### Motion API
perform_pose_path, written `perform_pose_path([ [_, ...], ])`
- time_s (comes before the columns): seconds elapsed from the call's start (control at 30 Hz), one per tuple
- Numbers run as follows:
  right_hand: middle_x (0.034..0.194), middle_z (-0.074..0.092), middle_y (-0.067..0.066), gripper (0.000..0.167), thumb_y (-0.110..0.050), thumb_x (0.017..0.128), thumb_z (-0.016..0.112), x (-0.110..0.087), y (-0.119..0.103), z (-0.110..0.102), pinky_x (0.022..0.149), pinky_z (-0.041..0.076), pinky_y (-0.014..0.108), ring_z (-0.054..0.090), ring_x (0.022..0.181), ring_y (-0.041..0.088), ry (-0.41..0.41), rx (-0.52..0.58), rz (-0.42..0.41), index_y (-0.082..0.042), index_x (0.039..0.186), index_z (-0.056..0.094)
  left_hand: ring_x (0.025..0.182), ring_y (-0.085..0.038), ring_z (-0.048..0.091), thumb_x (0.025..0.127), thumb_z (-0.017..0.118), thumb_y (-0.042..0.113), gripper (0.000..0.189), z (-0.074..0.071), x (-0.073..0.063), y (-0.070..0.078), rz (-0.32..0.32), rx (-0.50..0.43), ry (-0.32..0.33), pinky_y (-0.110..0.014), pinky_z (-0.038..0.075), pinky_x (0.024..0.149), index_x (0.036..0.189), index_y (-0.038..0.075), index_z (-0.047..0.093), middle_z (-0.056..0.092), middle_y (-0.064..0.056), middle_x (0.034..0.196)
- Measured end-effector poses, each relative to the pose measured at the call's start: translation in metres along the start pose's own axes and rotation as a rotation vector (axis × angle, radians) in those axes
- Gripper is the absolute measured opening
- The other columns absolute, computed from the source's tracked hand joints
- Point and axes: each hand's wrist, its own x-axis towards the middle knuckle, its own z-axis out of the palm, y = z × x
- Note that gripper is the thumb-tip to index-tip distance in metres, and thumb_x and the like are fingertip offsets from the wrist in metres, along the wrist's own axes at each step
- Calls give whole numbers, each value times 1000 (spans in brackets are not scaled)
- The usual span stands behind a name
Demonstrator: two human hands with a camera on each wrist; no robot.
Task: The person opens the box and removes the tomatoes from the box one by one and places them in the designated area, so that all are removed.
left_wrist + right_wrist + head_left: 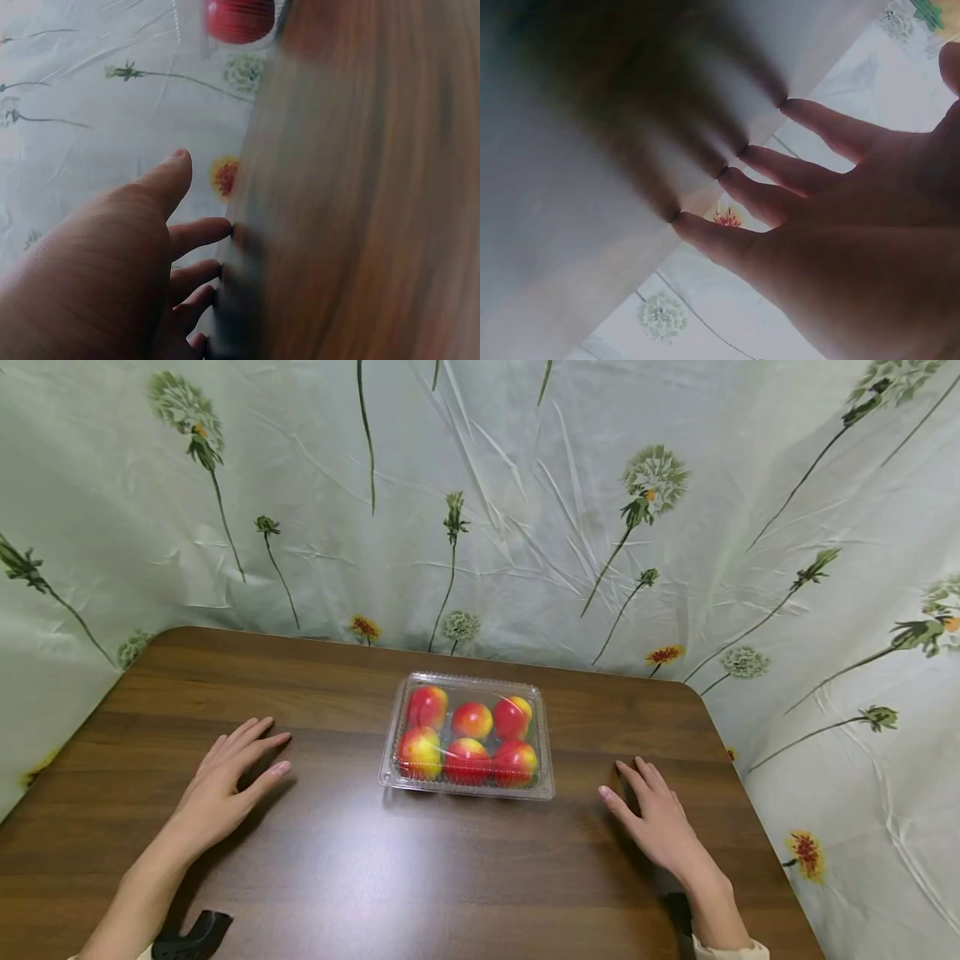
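Note:
A clear plastic clamshell box (465, 790) with its lid down sits toward the far middle of the table. Inside it lie several red and yellow fruits (472, 721) that look like mangoes or nectarines, in two rows. My left hand (225, 781) is to the left of the box, fingers spread and holding nothing; the left wrist view shows its fingertips at the table surface. On the other side, my right hand (656, 818) rests its fingertips on the table, apart from the box. In the left wrist view one red fruit (240, 19) shows at the top edge.
The brown wooden table (337, 860) has rounded far corners. Behind it and at both sides hangs a pale curtain (517, 527) printed with dandelions. Black straps (193, 935) show at the wrists.

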Motion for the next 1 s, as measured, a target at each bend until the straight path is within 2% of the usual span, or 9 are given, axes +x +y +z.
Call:
perform_pose_path([
  [0.33,170,19,31,79,-61,106,48,13,-4,6,117,11,83,12,158,54,9,-6,16,-7,163,35,155,-49,28,100,71,24,46,19,13,10,4,-17,2,-64,5,130,141,3,63,46,-29,158],
  [0.53,171,17,30,80,-59,109,44,32,-14,9,119,8,81,10,159,52,9,51,21,-4,165,29,154,-48,30,100,72,27,46,26,20,15,-1,-21,16,-63,7,130,139,4,65,48,-27,157],
  [0.77,171,18,30,78,-57,110,39,57,-28,12,122,8,78,11,160,49,5,93,20,-1,163,31,152,-49,34,99,73,28,44,36,31,23,6,-31,21,-63,10,130,136,4,68,51,-27,155],
  [1.0,171,19,30,77,-57,111,37,69,-42,13,125,7,74,11,161,47,7,128,17,-1,163,32,151,-48,36,98,75,27,42,47,42,29,7,-50,26,-62,12,130,133,4,70,54,-26,153],
])
